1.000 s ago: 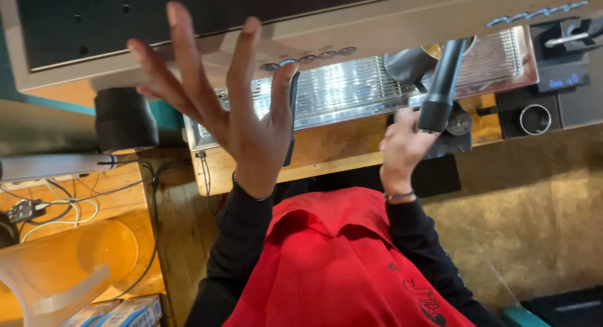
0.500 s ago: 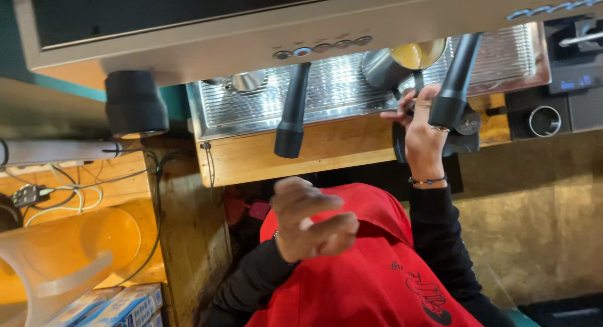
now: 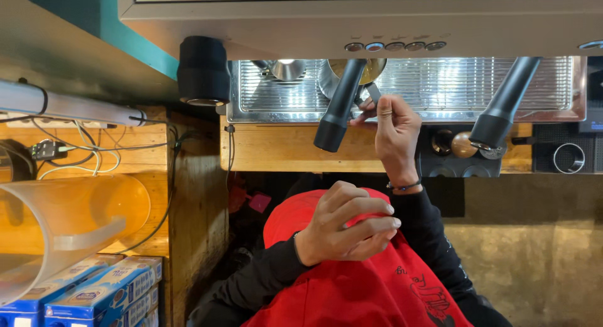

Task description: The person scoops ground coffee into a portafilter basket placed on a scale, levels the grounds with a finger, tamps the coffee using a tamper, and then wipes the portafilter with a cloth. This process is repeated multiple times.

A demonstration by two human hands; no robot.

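Item: right hand (image 3: 394, 129), centre frame, I pinch metal piece by portafilter (image 3: 340, 104); keep grip steady. Left hand (image 3: 347, 223) clenched on red apron (image 3: 352, 289).

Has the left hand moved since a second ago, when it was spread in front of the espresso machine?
Yes. The left hand has dropped away from the espresso machine towards the body and now rests, fingers curled, on the red apron.

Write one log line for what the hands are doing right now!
left hand: curled against red apron | right hand: at metal pitcher on drip tray | black portafilter handle: beside right hand
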